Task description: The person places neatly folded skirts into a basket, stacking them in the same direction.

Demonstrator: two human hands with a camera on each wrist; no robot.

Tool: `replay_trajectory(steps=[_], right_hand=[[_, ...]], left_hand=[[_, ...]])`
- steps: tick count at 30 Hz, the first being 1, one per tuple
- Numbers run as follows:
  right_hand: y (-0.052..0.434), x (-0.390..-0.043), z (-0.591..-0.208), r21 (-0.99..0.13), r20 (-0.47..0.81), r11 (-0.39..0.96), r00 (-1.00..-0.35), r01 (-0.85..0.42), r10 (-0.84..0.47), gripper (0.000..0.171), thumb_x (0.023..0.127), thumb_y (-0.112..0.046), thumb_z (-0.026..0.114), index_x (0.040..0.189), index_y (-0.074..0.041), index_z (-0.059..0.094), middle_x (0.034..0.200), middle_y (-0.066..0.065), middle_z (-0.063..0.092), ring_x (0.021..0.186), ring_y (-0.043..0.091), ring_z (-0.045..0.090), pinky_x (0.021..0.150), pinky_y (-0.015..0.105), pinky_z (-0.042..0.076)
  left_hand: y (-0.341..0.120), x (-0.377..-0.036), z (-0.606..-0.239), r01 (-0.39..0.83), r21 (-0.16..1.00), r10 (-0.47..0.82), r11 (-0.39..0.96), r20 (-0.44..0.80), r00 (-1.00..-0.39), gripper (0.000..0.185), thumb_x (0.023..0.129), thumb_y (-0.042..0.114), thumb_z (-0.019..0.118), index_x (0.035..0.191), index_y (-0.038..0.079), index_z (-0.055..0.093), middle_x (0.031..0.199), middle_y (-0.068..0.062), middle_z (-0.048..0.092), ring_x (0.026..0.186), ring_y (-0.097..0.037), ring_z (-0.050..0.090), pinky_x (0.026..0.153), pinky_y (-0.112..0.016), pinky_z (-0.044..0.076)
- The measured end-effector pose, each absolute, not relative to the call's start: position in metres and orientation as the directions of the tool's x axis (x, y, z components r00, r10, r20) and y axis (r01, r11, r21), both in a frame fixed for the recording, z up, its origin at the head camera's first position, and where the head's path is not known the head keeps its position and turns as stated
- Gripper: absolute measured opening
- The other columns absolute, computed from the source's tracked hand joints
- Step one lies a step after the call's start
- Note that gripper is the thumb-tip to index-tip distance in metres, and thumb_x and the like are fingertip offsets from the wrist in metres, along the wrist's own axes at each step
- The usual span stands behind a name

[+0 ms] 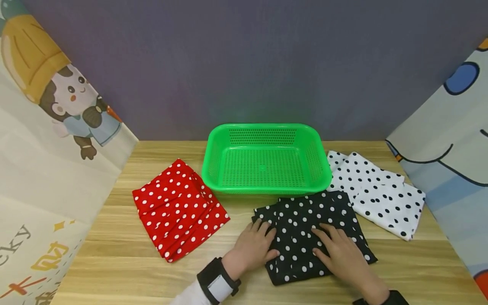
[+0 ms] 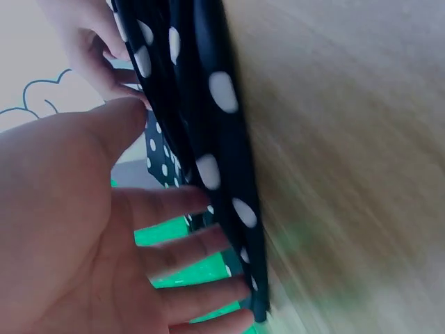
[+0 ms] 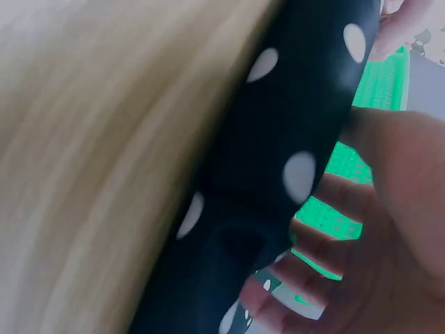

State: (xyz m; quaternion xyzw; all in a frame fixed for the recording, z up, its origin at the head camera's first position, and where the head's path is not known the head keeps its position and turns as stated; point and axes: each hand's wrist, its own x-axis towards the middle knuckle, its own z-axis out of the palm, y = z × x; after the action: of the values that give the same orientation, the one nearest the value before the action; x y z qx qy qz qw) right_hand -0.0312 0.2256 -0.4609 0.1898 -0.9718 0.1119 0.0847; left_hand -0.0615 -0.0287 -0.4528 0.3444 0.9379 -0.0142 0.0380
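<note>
A folded black cloth with white dots lies on the table in front of the basket. My left hand rests on its left edge, fingers spread and fairly straight. On the right part of the same cloth lies my right hand, its fingers also spread, fingertips touching the fabric. In the left wrist view, the left fingers reach along the cloth's layered edge. The right wrist view has the right thumb and fingers against the thick fold of the cloth.
A green perforated basket stands at the back against the dark wall. To the left lies a folded red cloth with white dots. White cloth with black dots lies at the right, beside the basket and the black cloth.
</note>
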Motion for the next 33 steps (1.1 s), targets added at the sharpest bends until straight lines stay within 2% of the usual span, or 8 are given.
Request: replay_trajectory(steps=[6, 12, 20, 23, 29, 33], right_hand=[[0.218, -0.028, -0.461, -0.226, 0.17, 0.893, -0.918, -0.389, -0.357, 0.049, 0.078, -0.03, 0.071, 0.122, -0.013, 0.057, 0.123, 0.017, 0.052, 0.107, 0.033, 0.052, 0.083, 0.05, 0.046], [0.218, -0.029, -0.46, -0.237, 0.182, 0.891, -0.919, -0.386, -0.35, 0.05, 0.08, -0.029, 0.069, 0.125, -0.013, 0.055, 0.127, 0.013, 0.051, 0.112, 0.03, 0.048, 0.085, 0.051, 0.044], [0.228, -0.036, -0.459, -0.219, 0.29, 0.919, -0.921, -0.328, -0.26, 0.051, 0.075, -0.021, 0.072, 0.12, -0.004, 0.056, 0.122, 0.02, 0.05, 0.107, 0.038, 0.047, 0.077, 0.053, 0.044], [0.229, -0.036, -0.46, -0.23, 0.315, 0.922, -0.921, -0.31, -0.23, 0.051, 0.074, -0.019, 0.072, 0.118, 0.0, 0.056, 0.119, 0.023, 0.051, 0.104, 0.04, 0.049, 0.078, 0.055, 0.044], [0.228, -0.033, -0.46, -0.252, 0.287, 0.928, -0.937, -0.273, -0.197, 0.05, 0.076, -0.018, 0.072, 0.119, 0.0, 0.055, 0.113, 0.022, 0.054, 0.097, 0.039, 0.054, 0.078, 0.053, 0.046], [0.225, -0.03, -0.462, -0.276, 0.258, 0.924, -0.947, -0.263, -0.193, 0.051, 0.077, -0.018, 0.071, 0.122, -0.001, 0.054, 0.111, 0.022, 0.054, 0.097, 0.038, 0.054, 0.079, 0.052, 0.047]], left_hand=[[-0.033, -0.058, -0.452, 0.605, -0.041, 0.602, 0.795, -0.062, -0.796, 0.067, 0.084, 0.062, 0.047, 0.122, 0.008, 0.057, 0.125, -0.014, 0.05, 0.117, -0.034, 0.05, 0.099, -0.043, 0.039], [-0.041, -0.056, -0.454, 0.564, -0.007, 0.562, 0.826, -0.069, -0.824, 0.07, 0.08, 0.061, 0.055, 0.124, 0.006, 0.056, 0.126, -0.013, 0.05, 0.117, -0.03, 0.048, 0.098, -0.041, 0.039], [-0.055, -0.055, -0.455, 0.511, 0.02, 0.51, 0.859, -0.096, -0.855, 0.072, 0.076, 0.054, 0.065, 0.126, 0.004, 0.054, 0.127, -0.013, 0.051, 0.115, -0.026, 0.046, 0.093, -0.037, 0.041], [-0.061, -0.055, -0.455, 0.5, 0.022, 0.5, 0.866, -0.1, -0.86, 0.072, 0.075, 0.052, 0.067, 0.126, 0.004, 0.054, 0.128, -0.013, 0.051, 0.114, -0.026, 0.046, 0.092, -0.036, 0.042], [-0.072, -0.056, -0.454, 0.485, 0.056, 0.488, 0.873, -0.083, -0.869, 0.071, 0.073, 0.048, 0.071, 0.124, 0.002, 0.055, 0.127, -0.013, 0.052, 0.113, -0.026, 0.047, 0.091, -0.036, 0.043], [-0.078, -0.056, -0.452, 0.47, 0.098, 0.478, 0.877, -0.073, -0.875, 0.069, 0.071, 0.044, 0.075, 0.123, 0.002, 0.055, 0.127, -0.014, 0.051, 0.113, -0.027, 0.048, 0.092, -0.039, 0.044]])
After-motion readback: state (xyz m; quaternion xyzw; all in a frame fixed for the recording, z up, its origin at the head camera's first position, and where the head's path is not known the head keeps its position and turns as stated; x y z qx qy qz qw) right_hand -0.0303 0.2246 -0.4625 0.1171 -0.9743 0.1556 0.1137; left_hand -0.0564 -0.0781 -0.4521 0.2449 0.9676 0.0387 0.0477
